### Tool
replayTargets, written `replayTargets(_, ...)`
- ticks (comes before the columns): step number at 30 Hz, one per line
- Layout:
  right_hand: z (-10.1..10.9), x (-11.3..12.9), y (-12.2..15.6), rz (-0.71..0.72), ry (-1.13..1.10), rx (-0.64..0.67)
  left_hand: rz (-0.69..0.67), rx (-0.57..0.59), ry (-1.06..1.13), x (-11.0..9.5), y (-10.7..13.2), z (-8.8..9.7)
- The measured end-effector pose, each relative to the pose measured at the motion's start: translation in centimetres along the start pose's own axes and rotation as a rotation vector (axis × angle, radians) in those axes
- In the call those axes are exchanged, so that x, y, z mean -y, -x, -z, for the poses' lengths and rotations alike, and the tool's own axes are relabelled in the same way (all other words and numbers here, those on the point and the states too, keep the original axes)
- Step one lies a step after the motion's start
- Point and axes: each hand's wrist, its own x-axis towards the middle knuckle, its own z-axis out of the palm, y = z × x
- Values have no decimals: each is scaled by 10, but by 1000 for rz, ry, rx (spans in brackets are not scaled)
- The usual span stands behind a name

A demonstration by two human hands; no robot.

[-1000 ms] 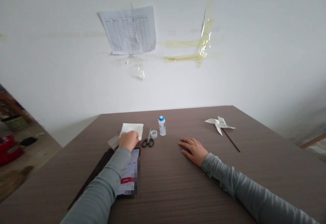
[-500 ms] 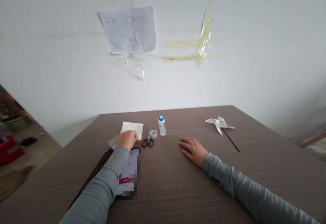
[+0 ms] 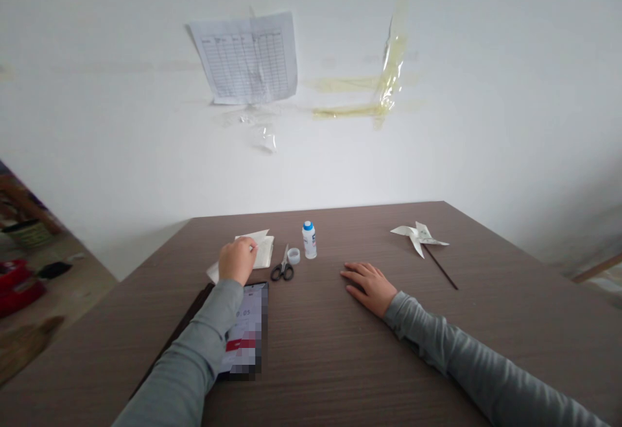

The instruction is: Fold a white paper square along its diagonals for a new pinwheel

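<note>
My left hand (image 3: 237, 260) pinches the edge of a sheet of paper (image 3: 256, 235) and lifts it off a small stack of paper (image 3: 265, 255) at the left of the table. Part of the sheet is hidden behind the fingers. My right hand (image 3: 370, 288) lies flat on the tabletop with its fingers spread and nothing in it. Close to the stack lie scissors (image 3: 282, 269) with black handles, and a small clear cap or cup (image 3: 293, 256). Beside them a white bottle with a blue cap (image 3: 310, 240) stands upright.
A phone (image 3: 247, 323) lies under my left forearm, next to a dark, long item (image 3: 182, 323). On the right rests a white paper pinwheel (image 3: 416, 238) with a dark stick. The brown table (image 3: 311, 362) meets a white wall with a taped-up printed sheet (image 3: 250, 57).
My left hand has drawn slightly back and left, and a paper sheet now rises from the stack in its fingers. My right hand has stayed still.
</note>
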Motion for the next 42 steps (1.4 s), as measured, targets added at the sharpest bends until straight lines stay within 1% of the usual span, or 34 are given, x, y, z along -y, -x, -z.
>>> replayTargets(7,1,3,1,-5,18,-7,-42,-16,35,-6,5,3)
replayTargets(12,1,4,1,1,29,-8,-34,29,12,-6,6,2)
replayTargets(16,-1,1,0,15,22,-11,-10,81,-28,-1,8,-3)
replayTargets(21,-2,-1,0,25,4,-26,32,128,-79,12,12,-10)
replayTargets(28,0,2,1,8,10,-10,51,188,-103,27,7,-16)
replayTargets(35,2,4,1,-9,18,15,50,228,-110,30,2,-15)
replayTargets(42,2,4,1,-11,11,2,25,204,-88,30,2,-17)
